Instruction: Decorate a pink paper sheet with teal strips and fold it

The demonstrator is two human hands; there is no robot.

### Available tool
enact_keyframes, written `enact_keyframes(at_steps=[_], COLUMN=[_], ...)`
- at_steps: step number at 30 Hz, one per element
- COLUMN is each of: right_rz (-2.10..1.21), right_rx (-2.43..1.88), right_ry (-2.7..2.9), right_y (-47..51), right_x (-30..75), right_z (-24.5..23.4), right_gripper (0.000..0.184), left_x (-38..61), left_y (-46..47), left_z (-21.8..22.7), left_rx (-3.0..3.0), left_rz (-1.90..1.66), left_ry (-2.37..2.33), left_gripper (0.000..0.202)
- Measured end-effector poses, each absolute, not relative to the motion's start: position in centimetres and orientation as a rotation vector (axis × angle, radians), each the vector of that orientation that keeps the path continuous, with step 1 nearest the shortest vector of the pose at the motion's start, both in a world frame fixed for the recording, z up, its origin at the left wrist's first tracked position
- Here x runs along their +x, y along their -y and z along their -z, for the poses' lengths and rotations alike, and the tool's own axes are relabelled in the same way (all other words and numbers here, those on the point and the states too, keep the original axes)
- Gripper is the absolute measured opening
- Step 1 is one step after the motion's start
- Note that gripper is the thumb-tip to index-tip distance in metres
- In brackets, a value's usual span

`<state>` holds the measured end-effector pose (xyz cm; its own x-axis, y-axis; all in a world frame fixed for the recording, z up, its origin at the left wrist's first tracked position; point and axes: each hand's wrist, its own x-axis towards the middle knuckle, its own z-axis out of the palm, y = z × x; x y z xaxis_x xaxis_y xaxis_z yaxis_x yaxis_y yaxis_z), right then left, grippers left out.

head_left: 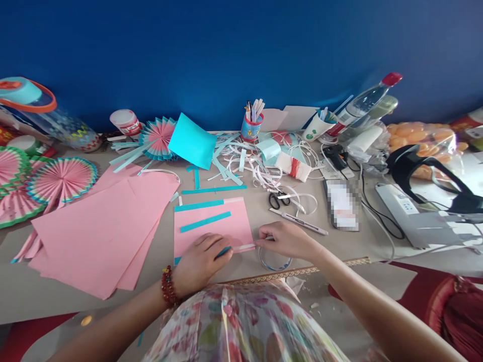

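The person's left hand [206, 262] lay palm down over the near part of the pink sheet [231, 230], fingers loosely bent and close together, a bit of blue strip [225, 251] showing under them. The right hand [281, 240] was at the sheet's right edge, its fingers curled in toward the thumb, tips at the end of a white strip [244, 247] running along the sheet's near edge; whether they gripped it could not be told. Under that hand, just right of the sheet, lay a tape roll [276, 267]. A loose-angled blue band [206, 221] crossed the sheet beyond the left hand. Right of the sheet and farther off were scissors [274, 201] and a cutter [305, 224]; left of it, pink paper [98, 231]; beyond it, a turquoise square [193, 142] and shredded scraps [266, 173].
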<state>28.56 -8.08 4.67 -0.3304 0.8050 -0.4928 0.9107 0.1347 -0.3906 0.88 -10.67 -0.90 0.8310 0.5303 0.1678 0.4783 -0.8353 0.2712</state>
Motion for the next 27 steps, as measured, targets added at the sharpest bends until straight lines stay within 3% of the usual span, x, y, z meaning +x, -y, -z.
enact_keyframes(at_steps=[15,27], right_rz=[0.827,0.611], right_rx=[1.797,1.804], right_ry=[-2.188,-2.168], right_y=[9.0,9.9], right_x=[27.7,27.1], right_z=[-4.1,-3.7], right_gripper=[0.021,0.025], left_x=[1.2,1.1], left_y=[10.5,10.6], left_z=[0.1,0.1], left_rx=[2.806,2.806], left_rz=[-0.444,-0.46], left_ry=[-0.779,-0.787], left_gripper=[0.026,0.025])
